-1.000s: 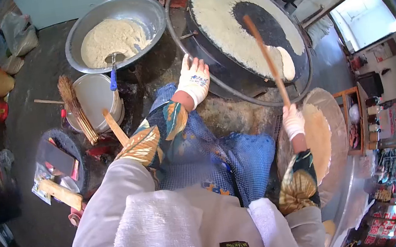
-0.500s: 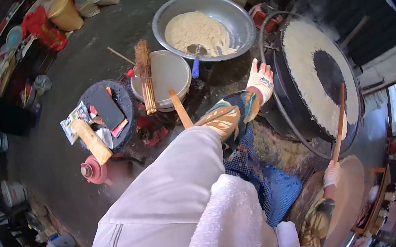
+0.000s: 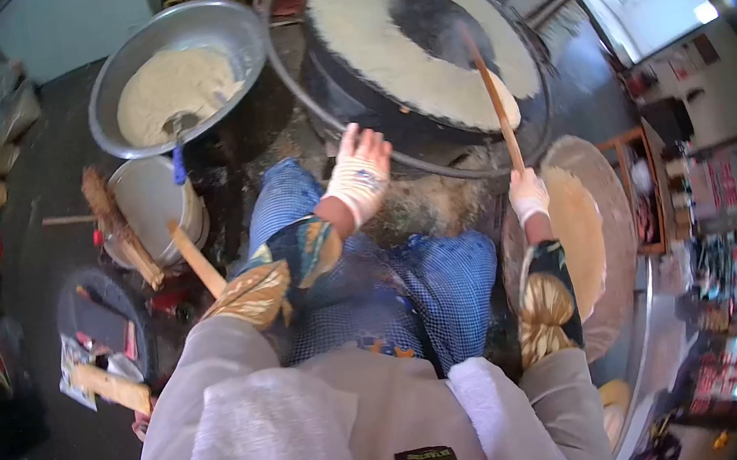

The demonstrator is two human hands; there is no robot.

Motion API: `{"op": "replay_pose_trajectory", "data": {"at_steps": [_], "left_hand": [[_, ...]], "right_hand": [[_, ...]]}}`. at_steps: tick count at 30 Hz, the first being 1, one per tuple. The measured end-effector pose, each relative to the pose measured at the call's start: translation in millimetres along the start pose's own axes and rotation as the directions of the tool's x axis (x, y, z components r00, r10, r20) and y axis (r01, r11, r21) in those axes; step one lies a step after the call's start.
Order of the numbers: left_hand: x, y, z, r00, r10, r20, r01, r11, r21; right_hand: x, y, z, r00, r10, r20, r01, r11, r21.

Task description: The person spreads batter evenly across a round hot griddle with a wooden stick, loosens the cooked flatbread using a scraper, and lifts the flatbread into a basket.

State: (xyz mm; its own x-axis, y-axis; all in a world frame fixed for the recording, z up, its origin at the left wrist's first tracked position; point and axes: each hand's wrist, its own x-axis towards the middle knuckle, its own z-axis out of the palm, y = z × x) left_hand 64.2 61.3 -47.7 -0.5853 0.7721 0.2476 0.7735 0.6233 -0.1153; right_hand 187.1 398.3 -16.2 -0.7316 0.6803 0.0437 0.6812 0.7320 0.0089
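My right hand (image 3: 529,195), in a white glove, is closed around the handle of a long wooden spreader (image 3: 496,106). The spreader's far end reaches over a round black griddle (image 3: 444,26), coated with a wide ring of pale batter (image 3: 383,60) around a dark bare middle. My left hand (image 3: 361,175), also gloved, is held just short of the metal hoop (image 3: 434,165) that circles the griddle. Its fingers are stretched apart and nothing is in them. Thin steam blurs the griddle's middle.
A metal basin (image 3: 108,125) of batter with a blue-handled ladle (image 3: 179,157) stands left. Beside it, a white bucket (image 3: 189,212) carries a straw brush (image 3: 114,221) and a wooden stick (image 3: 198,262). At right, a thin round flatbread (image 3: 573,231) lies on a round tray (image 3: 611,198).
The view has swung right, so the griddle and basin now appear further left. My left hand has drawn back from beside the hoop. My right hand still grips the spreader over the batter.
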Motion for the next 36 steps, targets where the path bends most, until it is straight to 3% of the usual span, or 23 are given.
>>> {"op": "replay_pose_trajectory", "data": {"at_steps": [1, 5, 6, 11, 13, 15, 16, 19, 20, 23, 25, 27, 29, 31, 33, 34, 35, 36], "left_hand": [[0, -4, 4, 0.997, -0.002, 0.077, 0.000, 1.000, 0.021], [-1, -16, 18, 0.999, -0.032, 0.009, 0.032, 0.999, 0.008], [0, -20, 14, 0.999, -0.049, -0.016, 0.049, 0.999, 0.005], [2, -36, 14, 0.989, -0.134, -0.066, 0.132, 0.991, -0.025], [3, -45, 14, 0.987, -0.152, -0.047, 0.152, 0.988, -0.019], [9, -56, 14, 0.980, -0.191, -0.052, 0.190, 0.981, -0.031], [11, -63, 14, 0.975, -0.216, -0.058, 0.214, 0.976, -0.044], [9, -69, -2, 0.958, -0.286, 0.025, 0.287, 0.957, -0.047], [8, -72, -3, 0.955, -0.293, 0.041, 0.295, 0.955, -0.042], [11, -96, 28, 0.952, -0.306, -0.003, 0.306, 0.952, -0.028], [9, -108, 37, 0.947, -0.316, -0.054, 0.312, 0.948, -0.062], [9, -121, 49, 0.924, -0.378, -0.052, 0.372, 0.923, -0.099], [9, -134, 48, 0.915, -0.404, -0.003, 0.403, 0.913, -0.069], [8, -137, 46, 0.893, -0.446, -0.058, 0.446, 0.895, -0.008], [9, -112, 25, 0.873, -0.487, -0.020, 0.487, 0.873, -0.001], [14, -88, 9, 0.890, -0.413, -0.192, 0.414, 0.910, -0.036], [23, -54, -52, 0.933, -0.352, 0.080, 0.360, 0.920, -0.154], [24, -24, -41, 0.966, -0.216, -0.141, 0.174, 0.949, -0.264]], "right_hand": [[4, -3, -2, 0.999, 0.033, -0.026, -0.033, 0.999, -0.005], [-17, -31, -25, 0.998, -0.065, 0.019, 0.065, 0.998, 0.015], [-28, -35, -25, 0.990, -0.137, 0.025, 0.138, 0.989, -0.053], [7, 1, -7, 0.998, 0.045, 0.050, -0.043, 0.998, -0.034], [1, -9, -12, 0.999, -0.035, -0.016, 0.035, 0.999, -0.042], [-18, -21, -19, 0.992, -0.109, 0.062, 0.109, 0.994, -0.001], [-22, -25, -15, 0.988, -0.099, 0.118, 0.108, 0.992, -0.071], [3, 7, 8, 1.000, 0.012, 0.014, -0.011, 0.999, -0.046], [10, 13, 13, 0.998, -0.027, -0.064, 0.025, 0.999, -0.036], [-1, 1, 4, 0.993, -0.102, -0.057, 0.102, 0.995, -0.008], [-31, -20, -18, 0.987, -0.155, 0.037, 0.158, 0.985, -0.069], [-20, 3, 10, 0.999, -0.035, 0.000, 0.035, 0.999, -0.020], [-4, 11, 2, 0.999, -0.047, -0.009, 0.047, 0.999, 0.002], [-14, 11, -7, 0.997, -0.078, 0.002, 0.078, 0.997, 0.016], [-36, -3, -22, 0.989, -0.147, -0.016, 0.147, 0.989, 0.024], [-45, -7, -25, 0.983, -0.181, 0.024, 0.181, 0.983, 0.005], [-43, -3, -7, 0.985, -0.161, 0.059, 0.163, 0.986, -0.031], [-36, 3, 6, 0.993, -0.108, 0.052, 0.109, 0.994, -0.017]]}}
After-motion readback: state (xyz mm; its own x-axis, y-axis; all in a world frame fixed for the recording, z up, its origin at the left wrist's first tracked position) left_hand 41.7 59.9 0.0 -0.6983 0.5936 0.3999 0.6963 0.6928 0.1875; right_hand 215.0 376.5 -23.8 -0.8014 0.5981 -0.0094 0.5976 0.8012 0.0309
